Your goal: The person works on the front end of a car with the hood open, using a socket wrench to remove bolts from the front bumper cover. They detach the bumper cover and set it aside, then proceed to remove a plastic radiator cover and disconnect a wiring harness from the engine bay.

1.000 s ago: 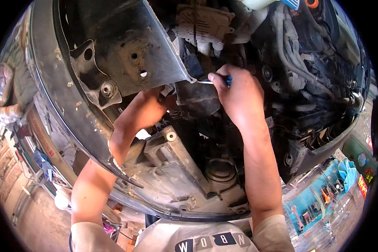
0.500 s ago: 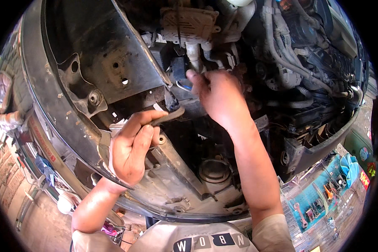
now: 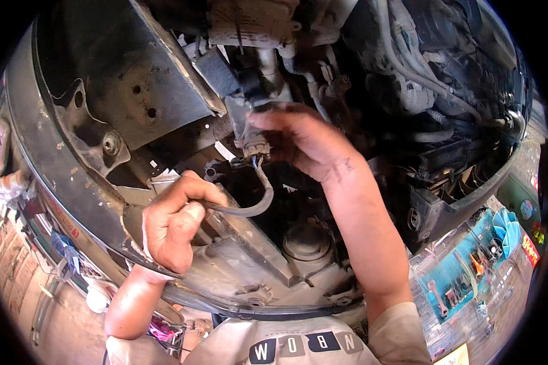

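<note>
My left hand [image 3: 173, 222] is closed around a grey sheathed cable [image 3: 249, 212] over the front corner of the car's engine bay. From there the cable bends up to a dirty multi-wire connector [image 3: 257, 148], where a few blue and pale wires show. Just right of the connector, my right hand [image 3: 304, 140] has its fingers stretched out to the left, with nothing seen in them. Its fingertips are smeared by motion, and whether they touch the grey part [image 3: 242, 121] above the connector cannot be made out.
On the left lies the black fender edge [image 3: 73, 194], with a bolted bracket [image 3: 109, 144] inside it. A round opening [image 3: 307, 243] is in the pale panel below. Hoses [image 3: 402, 61] run at upper right. A blue tool tray [image 3: 453, 267] lies on the paving at lower right.
The connector and wires have come into view, and the cable now hangs in a wider loop. My left hand has moved slightly down and left; my right hand has lowered and its fingers have straightened.
</note>
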`<action>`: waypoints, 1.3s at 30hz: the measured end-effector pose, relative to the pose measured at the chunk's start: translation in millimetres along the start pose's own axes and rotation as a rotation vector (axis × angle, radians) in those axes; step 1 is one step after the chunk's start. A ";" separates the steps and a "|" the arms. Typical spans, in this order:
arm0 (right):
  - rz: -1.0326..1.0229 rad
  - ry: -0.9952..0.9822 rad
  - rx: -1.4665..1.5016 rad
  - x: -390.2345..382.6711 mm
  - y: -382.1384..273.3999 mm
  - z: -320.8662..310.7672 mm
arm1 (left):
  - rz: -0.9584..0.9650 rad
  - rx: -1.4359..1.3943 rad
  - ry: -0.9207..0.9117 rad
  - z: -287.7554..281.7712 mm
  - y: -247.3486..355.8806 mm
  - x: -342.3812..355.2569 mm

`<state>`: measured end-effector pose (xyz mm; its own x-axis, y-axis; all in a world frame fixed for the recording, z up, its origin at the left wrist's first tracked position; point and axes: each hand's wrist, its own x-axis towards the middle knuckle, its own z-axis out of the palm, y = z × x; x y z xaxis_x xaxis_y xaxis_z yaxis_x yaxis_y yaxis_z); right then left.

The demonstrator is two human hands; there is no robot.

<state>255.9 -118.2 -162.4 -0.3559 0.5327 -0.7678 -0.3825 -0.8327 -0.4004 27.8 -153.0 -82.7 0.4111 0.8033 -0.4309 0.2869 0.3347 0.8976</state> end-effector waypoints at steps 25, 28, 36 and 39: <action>-0.330 0.200 -0.045 -39.0 -5.5 -13.7 | -0.019 0.384 -0.148 27.6 16.0 74.9; -0.430 0.213 -0.054 -34.6 4.9 -13.5 | -0.140 0.260 -0.149 37.2 16.3 81.2; -0.407 0.155 0.113 -31.8 7.6 -8.0 | -0.108 0.374 -0.165 34.1 6.3 77.2; -0.370 0.159 0.128 -36.0 4.4 -15.3 | -0.078 0.390 -0.143 38.2 9.7 71.8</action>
<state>280.1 -143.3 -144.2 -0.0421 0.7539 -0.6556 -0.5665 -0.5585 -0.6059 93.2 -110.9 -108.5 0.4830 0.6976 -0.5292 0.6165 0.1583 0.7713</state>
